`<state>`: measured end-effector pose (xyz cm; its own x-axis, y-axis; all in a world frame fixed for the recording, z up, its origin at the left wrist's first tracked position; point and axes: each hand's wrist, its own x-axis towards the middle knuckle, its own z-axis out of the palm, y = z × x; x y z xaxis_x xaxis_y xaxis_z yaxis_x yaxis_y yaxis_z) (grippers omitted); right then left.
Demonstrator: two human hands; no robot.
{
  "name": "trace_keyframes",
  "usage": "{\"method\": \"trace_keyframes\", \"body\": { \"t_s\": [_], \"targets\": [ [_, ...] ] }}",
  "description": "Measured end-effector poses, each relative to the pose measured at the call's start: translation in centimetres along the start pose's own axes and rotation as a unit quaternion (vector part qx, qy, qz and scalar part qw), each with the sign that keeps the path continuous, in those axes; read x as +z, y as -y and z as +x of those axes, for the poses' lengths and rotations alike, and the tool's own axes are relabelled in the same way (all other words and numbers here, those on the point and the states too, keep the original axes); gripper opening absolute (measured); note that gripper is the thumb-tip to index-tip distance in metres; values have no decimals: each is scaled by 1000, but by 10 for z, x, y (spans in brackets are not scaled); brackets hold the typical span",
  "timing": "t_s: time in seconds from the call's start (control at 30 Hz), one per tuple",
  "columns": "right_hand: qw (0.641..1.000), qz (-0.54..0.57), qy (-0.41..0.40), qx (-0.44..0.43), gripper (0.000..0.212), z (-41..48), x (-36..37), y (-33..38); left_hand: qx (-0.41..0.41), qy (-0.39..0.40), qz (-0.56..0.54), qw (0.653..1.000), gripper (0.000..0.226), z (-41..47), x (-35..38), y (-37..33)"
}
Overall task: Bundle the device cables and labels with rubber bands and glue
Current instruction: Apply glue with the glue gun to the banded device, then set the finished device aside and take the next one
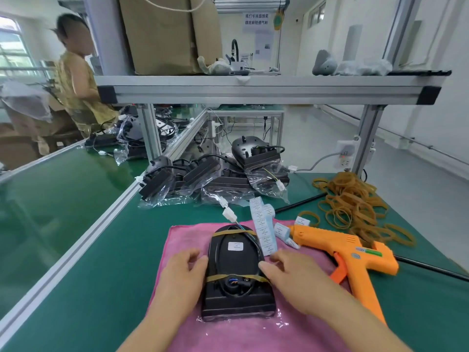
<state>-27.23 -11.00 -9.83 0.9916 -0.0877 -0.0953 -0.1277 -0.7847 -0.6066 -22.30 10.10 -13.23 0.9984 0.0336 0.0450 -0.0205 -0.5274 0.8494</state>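
Device (pixel 236 295): black plastic body, oval and domed at one end, squared into a flat base at the other; underside appears to face up; a small white label (pixel 235 246) is stuck on the domed part; a black cable (pixel 255 243) runs round the oval's edge and coils near the base.

Two tan bands cross it widthwise; far band (pixel 228 232) sits over the rounded end, near band (pixel 236 277) just above the base, over the coil; thin coloured wires leave the rounded end to a white connector (pixel 229 214) lying beyond it.

Orientation: long axis runs almost straight away from the wearer; rounded end far, squared base near; it lies flat.

Location: centred on a pink cloth (pixel 182 240) spread on the green mat (pixel 101 250).

Left hand (pixel 182 273): fingers loosely bent, resting against the device's left edge; nothing enclosed.

Right hand (pixel 291 278): thumb tip touching the right edge beside the near band; fingers relaxed and pointing forward; nothing held.

Surroundings: label strip (pixel 264 229) just right of the rounded end; orange glue gun (pixel 350 255) on its side further right; band pile (pixel 352 199) behind it; bagged units (pixel 215 179) heaped at the far edge.
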Motion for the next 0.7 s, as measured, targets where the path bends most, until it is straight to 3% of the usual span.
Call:
{"method": "trace_keyframes", "body": {
  "t_s": [0.1, 0.23, 0.4, 0.53, 0.63, 0.7],
  "targets": [
    [997, 43, 35, 48, 41, 13, 10, 1, 3, 63, 119, 991, 39, 7, -4, -13],
    [995, 84, 31, 46, 40, 14, 11, -2, -5, 84, 153, 985, 39, 4, 4, -23],
    [995, 97, -7, 30, 33, 8, -5, 16, 2, 26, 43, 999, 34, -8, -5, -25],
    [993, 108, -21, -38, 14, 10, -14, 52, -59, -69, -109, 990, 21, -13, -28, -38],
    [988, 118, -36, -95, 5, 18, -11, 85, -83, -102, -186, 974, 39, -13, -52, -37],
    [981, 119, -37, -146, 10, 25, -5, 111, -87, -132, -228, 961, 43, -11, -71, -31]
  ]
}}
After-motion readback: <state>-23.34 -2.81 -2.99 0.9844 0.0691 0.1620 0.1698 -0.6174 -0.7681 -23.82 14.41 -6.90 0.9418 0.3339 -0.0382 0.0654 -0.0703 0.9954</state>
